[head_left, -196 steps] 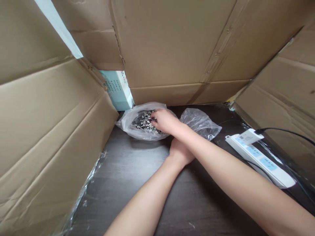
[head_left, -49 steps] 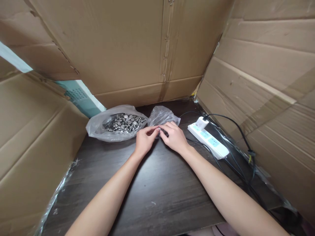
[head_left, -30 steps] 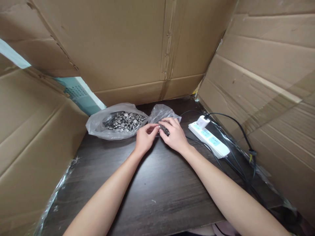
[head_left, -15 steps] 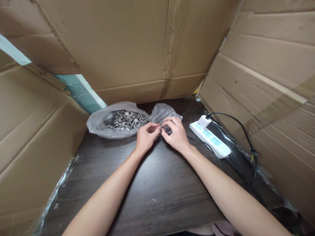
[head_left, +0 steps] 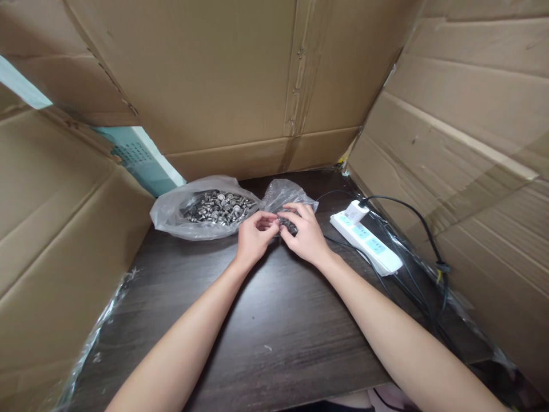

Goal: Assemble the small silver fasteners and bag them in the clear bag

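Note:
My left hand point(head_left: 254, 237) and my right hand point(head_left: 303, 234) meet over the dark wooden table point(head_left: 266, 309), fingers curled in a pinch around small metal parts point(head_left: 286, 223) between them. Just behind the fingers lies a small crumpled clear bag point(head_left: 286, 195). To the left of it, an open clear plastic bag point(head_left: 201, 207) holds several small silver metal pieces, a hand's width from my left hand.
Cardboard walls point(head_left: 240, 86) close in the table at the back, left and right. A white power strip point(head_left: 367, 240) with a plugged charger and black cables point(head_left: 422, 229) lies at the right. A pale teal box point(head_left: 143, 163) shows at the back left.
Earlier my right hand reached into the bag of metal pieces; it has come back to the middle. Over the last second both hands stay pinched together with only slight finger movement.

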`<state>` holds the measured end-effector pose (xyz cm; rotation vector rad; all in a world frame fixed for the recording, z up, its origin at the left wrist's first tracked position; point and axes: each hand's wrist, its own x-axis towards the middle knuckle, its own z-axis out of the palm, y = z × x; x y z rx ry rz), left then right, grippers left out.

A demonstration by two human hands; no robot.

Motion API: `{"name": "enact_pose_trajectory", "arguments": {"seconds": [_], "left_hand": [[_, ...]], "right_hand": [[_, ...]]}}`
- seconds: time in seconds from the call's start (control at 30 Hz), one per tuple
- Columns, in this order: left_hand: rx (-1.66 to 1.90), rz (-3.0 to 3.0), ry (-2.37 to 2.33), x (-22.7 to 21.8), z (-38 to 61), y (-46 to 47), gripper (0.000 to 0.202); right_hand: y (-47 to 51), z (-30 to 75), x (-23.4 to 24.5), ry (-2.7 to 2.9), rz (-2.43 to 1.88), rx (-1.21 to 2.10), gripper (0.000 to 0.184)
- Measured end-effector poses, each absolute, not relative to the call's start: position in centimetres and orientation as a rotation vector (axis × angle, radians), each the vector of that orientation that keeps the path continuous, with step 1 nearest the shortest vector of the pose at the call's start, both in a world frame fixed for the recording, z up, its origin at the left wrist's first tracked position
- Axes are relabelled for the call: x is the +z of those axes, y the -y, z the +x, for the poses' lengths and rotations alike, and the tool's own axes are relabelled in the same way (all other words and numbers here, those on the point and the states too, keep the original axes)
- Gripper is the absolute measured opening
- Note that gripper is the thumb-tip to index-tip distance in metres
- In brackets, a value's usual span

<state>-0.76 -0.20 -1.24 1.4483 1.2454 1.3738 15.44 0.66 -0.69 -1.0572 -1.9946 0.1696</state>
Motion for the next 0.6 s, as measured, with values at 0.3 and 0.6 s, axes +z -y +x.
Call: {"name": "enact_pose_trajectory", "arguments": {"seconds": [0.3,0.6], "left_hand": [[1.417,1.423,-1.263,-1.15,-0.69,0.28,0.019],[1.464,1.382,-1.29,-1.19,-0.58,0.2,0.018]], "right_hand": [[-0.53,15.51,-0.58,1.969,-1.049,0.161,0.042],[-0.22,15.27,-0.58,1.983,-1.042,0.172,0.046]]}}
